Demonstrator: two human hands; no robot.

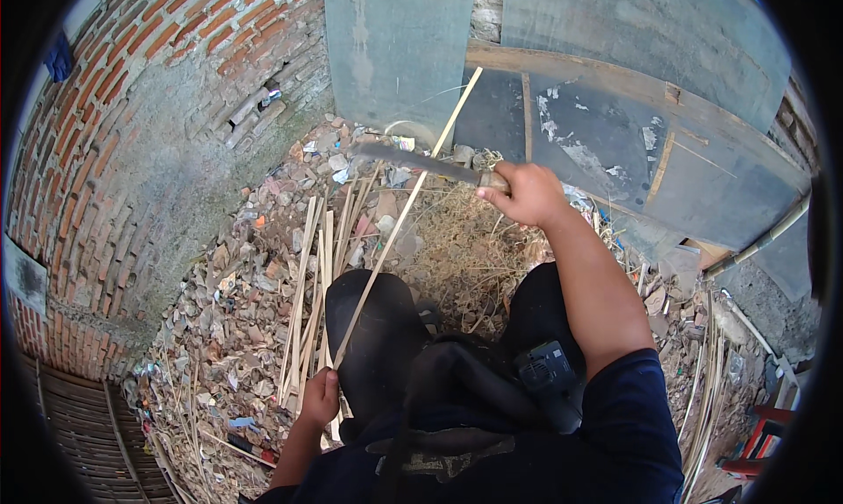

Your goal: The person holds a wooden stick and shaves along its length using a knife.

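Observation:
My right hand [527,194] is closed round the wooden handle of a machete [413,160], whose long dark blade points left. The blade crosses a long, thin bamboo strip [406,214]; whether it touches the strip cannot be made out. My left hand [320,397] grips the near end of that strip beside my left knee. From there the strip slants up and away over my left thigh toward the grey-green panel. Several more pale strips [309,293] lie in a loose bundle to the left of my left leg.
Stones, rubble and litter [237,320] cover the ground. Shavings [474,249] are heaped ahead of my knees. A brick wall [149,126] stands left, grey-green panels [399,56] ahead. More long strips [702,390] lie at right, near a red object [755,442].

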